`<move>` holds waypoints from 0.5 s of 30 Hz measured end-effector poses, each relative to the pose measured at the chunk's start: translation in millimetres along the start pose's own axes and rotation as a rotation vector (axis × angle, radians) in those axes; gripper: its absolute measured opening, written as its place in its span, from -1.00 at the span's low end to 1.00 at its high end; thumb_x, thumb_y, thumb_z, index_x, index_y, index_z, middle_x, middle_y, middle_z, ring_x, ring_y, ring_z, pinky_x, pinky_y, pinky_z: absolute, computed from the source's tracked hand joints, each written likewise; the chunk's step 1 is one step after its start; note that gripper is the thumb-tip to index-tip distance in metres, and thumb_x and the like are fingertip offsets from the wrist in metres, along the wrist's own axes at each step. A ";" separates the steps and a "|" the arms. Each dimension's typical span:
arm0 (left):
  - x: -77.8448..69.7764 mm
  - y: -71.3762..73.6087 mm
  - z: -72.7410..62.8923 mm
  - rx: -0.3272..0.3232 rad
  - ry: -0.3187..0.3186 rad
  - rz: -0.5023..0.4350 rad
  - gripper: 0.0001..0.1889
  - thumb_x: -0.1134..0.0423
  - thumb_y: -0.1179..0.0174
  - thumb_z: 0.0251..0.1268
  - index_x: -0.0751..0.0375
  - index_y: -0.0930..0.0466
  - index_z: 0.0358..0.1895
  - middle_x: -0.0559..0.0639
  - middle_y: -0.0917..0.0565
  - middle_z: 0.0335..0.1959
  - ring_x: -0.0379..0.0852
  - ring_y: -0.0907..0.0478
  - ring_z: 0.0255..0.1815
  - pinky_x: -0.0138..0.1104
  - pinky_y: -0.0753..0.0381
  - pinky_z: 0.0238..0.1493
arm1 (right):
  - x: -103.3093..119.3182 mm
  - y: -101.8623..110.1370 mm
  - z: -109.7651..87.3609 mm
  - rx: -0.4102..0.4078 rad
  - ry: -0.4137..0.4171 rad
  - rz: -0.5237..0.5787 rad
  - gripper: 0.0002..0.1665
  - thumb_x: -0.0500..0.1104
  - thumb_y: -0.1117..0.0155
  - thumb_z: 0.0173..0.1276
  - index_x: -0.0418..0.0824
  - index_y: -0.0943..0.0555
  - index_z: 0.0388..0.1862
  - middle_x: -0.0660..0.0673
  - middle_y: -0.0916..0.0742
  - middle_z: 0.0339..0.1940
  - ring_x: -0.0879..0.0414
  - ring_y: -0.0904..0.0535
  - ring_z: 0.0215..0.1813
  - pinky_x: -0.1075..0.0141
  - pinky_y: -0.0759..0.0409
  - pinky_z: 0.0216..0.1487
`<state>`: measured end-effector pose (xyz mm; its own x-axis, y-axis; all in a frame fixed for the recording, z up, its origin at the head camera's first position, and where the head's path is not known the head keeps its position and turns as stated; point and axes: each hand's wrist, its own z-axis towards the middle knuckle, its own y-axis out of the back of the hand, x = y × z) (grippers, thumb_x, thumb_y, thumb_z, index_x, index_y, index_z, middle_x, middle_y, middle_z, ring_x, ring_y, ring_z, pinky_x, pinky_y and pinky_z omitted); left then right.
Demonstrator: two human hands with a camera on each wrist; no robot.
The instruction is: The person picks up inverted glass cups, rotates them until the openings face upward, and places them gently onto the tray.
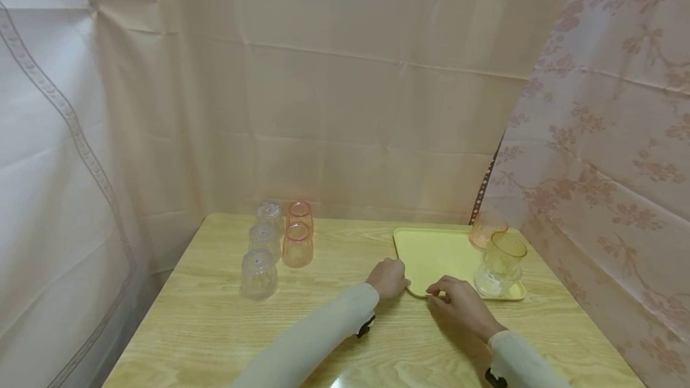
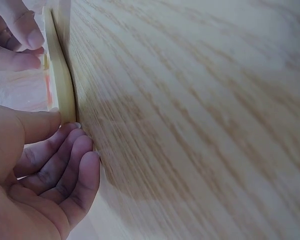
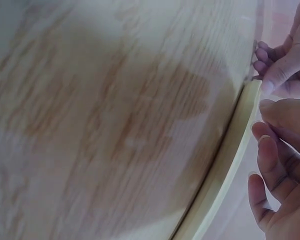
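Observation:
A yellow tray (image 1: 436, 253) lies on the right part of the wooden table. My left hand (image 1: 388, 278) pinches its front left corner, thumb over the rim (image 2: 65, 95) and fingertips at the lower edge. Just to the right, my right hand (image 1: 460, 303) is by the front rim (image 3: 230, 160), its fingers loosely bent with nothing seen between them. Whether its fingertips touch the rim I cannot tell. On the tray's right side are a pink glass (image 1: 483, 231), a yellow glass (image 1: 505, 254) and a clear glass (image 1: 490, 283); the last two overlap in view.
On the table's left side, three clear glasses (image 1: 259, 277) form a column, beside two pink glasses (image 1: 298, 247), all upside down. Beige curtain (image 1: 350, 106) hangs behind the table (image 1: 205, 322), and flowered cloth (image 1: 620, 184) along the right.

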<state>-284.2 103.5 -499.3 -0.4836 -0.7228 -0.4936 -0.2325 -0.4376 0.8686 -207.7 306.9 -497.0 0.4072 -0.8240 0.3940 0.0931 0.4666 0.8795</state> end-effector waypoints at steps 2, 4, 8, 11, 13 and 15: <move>-0.1 -0.2 -0.4 -0.002 -0.003 0.005 -0.61 0.16 -0.33 0.44 0.13 -0.53 -0.61 -0.15 -0.41 -0.76 -0.26 -0.26 -0.74 -0.45 -0.33 -0.63 | -0.2 -2.9 0.9 0.005 -0.005 0.012 -0.90 -0.24 -0.48 0.33 -0.12 -0.78 -0.18 0.14 -0.70 -0.26 0.33 -0.55 -0.32 0.37 -0.63 -0.27; -0.1 -0.3 -0.6 -0.003 -0.002 0.007 -0.62 0.15 -0.33 0.44 0.13 -0.53 -0.61 -0.15 -0.41 -0.75 -0.27 -0.26 -0.73 -0.45 -0.33 -0.63 | -0.8 -5.5 1.7 0.009 -0.009 0.024 -0.90 -0.24 -0.47 0.34 -0.12 -0.78 -0.18 0.14 -0.70 -0.25 0.30 -0.57 -0.30 0.36 -0.65 -0.25; -0.6 0.0 -0.5 -0.005 0.004 0.015 -0.62 0.14 -0.33 0.44 0.12 -0.53 -0.60 -0.16 -0.41 -0.74 -0.27 -0.27 -0.73 -0.45 -0.33 -0.63 | -1.2 -9.2 3.4 0.012 -0.011 0.035 -0.91 -0.26 -0.45 0.35 -0.13 -0.77 -0.18 0.12 -0.69 -0.23 0.28 -0.59 -0.28 0.37 -0.65 -0.22; -0.4 0.5 -0.4 -0.004 0.007 0.007 -0.60 0.14 -0.33 0.44 0.12 -0.53 -0.62 -0.16 -0.40 -0.76 -0.27 -0.26 -0.74 -0.45 -0.31 -0.65 | 0.1 -10.6 4.8 0.020 -0.008 0.024 -0.91 -0.27 -0.45 0.35 -0.14 -0.77 -0.18 0.11 -0.68 -0.22 0.28 -0.59 -0.27 0.37 -0.65 -0.21; 0.0 0.8 -0.5 0.000 0.009 -0.006 -0.60 0.15 -0.32 0.44 0.12 -0.52 -0.63 -0.16 -0.39 -0.77 -0.28 -0.25 -0.75 -0.45 -0.30 -0.66 | 0.9 -11.5 5.5 0.022 -0.003 0.011 -0.91 -0.28 -0.45 0.34 -0.14 -0.77 -0.19 0.11 -0.68 -0.22 0.29 -0.57 -0.28 0.36 -0.64 -0.21; 0.6 0.8 -0.2 0.003 0.012 -0.018 -0.59 0.15 -0.32 0.44 0.11 -0.51 -0.63 -0.16 -0.38 -0.77 -0.28 -0.25 -0.75 -0.45 -0.29 -0.67 | 1.3 -13.0 6.7 0.014 0.005 -0.010 -0.91 -0.28 -0.46 0.33 -0.14 -0.78 -0.21 0.12 -0.68 -0.23 0.31 -0.56 -0.29 0.35 -0.63 -0.22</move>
<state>-284.5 102.7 -498.9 -0.4696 -0.7210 -0.5095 -0.2433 -0.4491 0.8597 -214.5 297.6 -506.2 0.4112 -0.8270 0.3834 0.0847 0.4534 0.8873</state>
